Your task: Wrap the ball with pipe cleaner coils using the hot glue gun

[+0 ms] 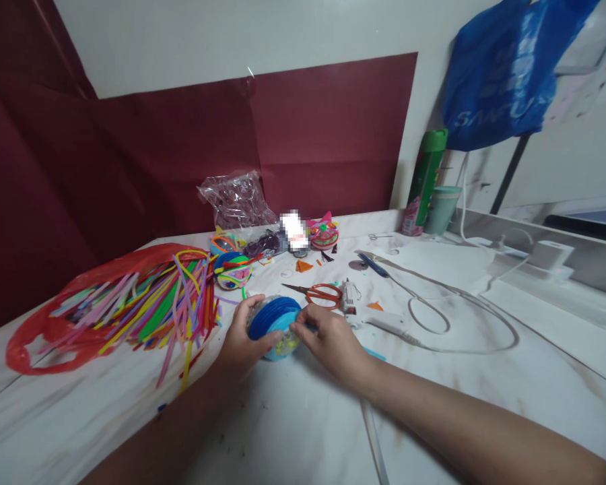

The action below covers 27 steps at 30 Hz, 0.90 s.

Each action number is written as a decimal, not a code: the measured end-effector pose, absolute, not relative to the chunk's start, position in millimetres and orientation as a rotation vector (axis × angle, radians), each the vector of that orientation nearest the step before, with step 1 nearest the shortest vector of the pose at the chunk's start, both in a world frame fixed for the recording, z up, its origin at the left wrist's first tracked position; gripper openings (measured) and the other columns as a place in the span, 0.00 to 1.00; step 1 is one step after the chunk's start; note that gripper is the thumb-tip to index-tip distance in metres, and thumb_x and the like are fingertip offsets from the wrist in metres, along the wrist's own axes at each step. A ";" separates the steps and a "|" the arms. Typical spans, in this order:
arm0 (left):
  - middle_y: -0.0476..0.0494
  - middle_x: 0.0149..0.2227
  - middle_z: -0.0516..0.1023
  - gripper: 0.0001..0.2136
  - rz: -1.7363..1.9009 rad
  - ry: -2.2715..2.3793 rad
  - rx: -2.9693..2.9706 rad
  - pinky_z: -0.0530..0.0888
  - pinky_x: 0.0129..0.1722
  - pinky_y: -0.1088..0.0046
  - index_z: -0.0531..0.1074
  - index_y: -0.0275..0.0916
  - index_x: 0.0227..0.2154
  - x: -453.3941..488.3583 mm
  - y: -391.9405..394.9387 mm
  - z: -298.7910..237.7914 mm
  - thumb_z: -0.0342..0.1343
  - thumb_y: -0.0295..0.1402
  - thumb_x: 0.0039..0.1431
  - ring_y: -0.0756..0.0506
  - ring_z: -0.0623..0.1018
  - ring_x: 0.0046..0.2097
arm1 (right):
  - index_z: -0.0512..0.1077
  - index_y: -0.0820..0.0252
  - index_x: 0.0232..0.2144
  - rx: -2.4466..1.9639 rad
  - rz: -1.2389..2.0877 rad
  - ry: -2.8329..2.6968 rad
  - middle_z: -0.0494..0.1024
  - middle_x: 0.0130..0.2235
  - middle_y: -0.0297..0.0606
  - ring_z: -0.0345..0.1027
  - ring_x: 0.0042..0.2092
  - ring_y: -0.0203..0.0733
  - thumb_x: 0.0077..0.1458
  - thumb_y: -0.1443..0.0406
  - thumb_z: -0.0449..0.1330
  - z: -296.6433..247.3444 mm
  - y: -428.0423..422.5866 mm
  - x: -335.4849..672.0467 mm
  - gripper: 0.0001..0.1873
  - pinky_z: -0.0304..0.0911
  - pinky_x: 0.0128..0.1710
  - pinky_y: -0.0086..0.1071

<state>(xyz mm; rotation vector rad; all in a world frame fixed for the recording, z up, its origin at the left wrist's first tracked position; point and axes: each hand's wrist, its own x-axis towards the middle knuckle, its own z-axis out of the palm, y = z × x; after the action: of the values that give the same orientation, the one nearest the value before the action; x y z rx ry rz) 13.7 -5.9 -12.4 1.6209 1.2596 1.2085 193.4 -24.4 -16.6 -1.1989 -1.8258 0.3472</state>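
Bare forearms point(459, 417) come in from bottom left and bottom right over white marbled table point(293, 438). Ball point(277, 316) sits at frame centre, slightly below middle: dark blue band on top, light blue below, clear part with yellowish bits at lower front. Left hand point(245, 337) cups ball's left side, thumb across the front, grip closed around it. Right hand point(328, 337) at ball's right edge, thumb and fingertips pressed together; can't tell if a thin strip is between them.

Orange-handled scissors point(323, 294) just behind right hand, blades pointing left. White device point(351, 296) beside the handles. Blue-handled tool point(374, 264) with cord, right of centre. Left of frame: red plastic bag point(45, 353), pile of multicolour fuzzy stems point(154, 303) spilling from it. Behind ball, blue-and-green decorated ball point(233, 271); farther back, pink decorated ball point(324, 234) and crinkled clear wrapper point(237, 202). Upper right: green spray can point(429, 178), pale green cup point(443, 209), hanging blue bag point(499, 81). Maroon sheet point(333, 135) across the back.
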 end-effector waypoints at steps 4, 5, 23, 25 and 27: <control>0.36 0.50 0.70 0.33 1.267 1.301 1.611 0.69 0.50 0.58 0.64 0.38 0.49 16.3 -8.8 -7.4 0.64 0.39 0.37 0.35 0.71 0.52 | 0.69 0.58 0.28 -1.185 0.367 -1.819 0.75 0.27 0.34 0.68 0.29 0.38 0.54 0.68 0.59 -15.8 -26.6 192.4 0.03 0.59 0.30 0.28; 0.36 0.50 0.70 0.33 1.271 1.293 1.602 0.69 0.50 0.58 0.64 0.38 0.49 16.6 -9.3 -6.7 0.64 0.39 0.37 0.35 0.72 0.51 | 0.69 0.58 0.28 -1.187 0.378 -1.810 0.75 0.27 0.34 0.68 0.29 0.38 0.54 0.67 0.59 -15.9 -27.0 192.5 0.03 0.59 0.30 0.28; 0.39 0.51 0.71 0.34 1.272 1.217 1.548 0.69 0.51 0.61 0.61 0.40 0.53 14.8 -7.8 -11.8 0.64 0.39 0.40 0.37 0.72 0.54 | 0.70 0.59 0.27 -1.202 0.432 -1.778 0.74 0.26 0.33 0.66 0.28 0.37 0.54 0.68 0.59 -19.0 -22.6 195.2 0.04 0.58 0.29 0.28; 0.38 0.52 0.71 0.34 1.274 1.227 1.545 0.69 0.51 0.60 0.61 0.41 0.52 15.6 -9.3 -9.7 0.65 0.38 0.39 0.36 0.72 0.54 | 0.70 0.59 0.27 -1.207 0.424 -1.770 0.74 0.25 0.33 0.65 0.27 0.37 0.54 0.68 0.59 -19.5 -21.8 195.5 0.04 0.57 0.29 0.28; 0.37 0.52 0.70 0.34 1.279 1.238 1.554 0.69 0.51 0.60 0.62 0.40 0.51 15.9 -10.0 -8.3 0.65 0.38 0.38 0.36 0.72 0.54 | 0.70 0.59 0.27 -1.214 0.419 -1.769 0.73 0.25 0.32 0.65 0.27 0.37 0.54 0.68 0.59 -19.5 -21.6 195.5 0.03 0.57 0.28 0.28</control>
<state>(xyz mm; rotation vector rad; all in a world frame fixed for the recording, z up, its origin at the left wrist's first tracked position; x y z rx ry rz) 15.9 -10.0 -8.3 1.5541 1.2376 1.2792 195.5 -21.6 -19.5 -1.2139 -1.7694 0.4190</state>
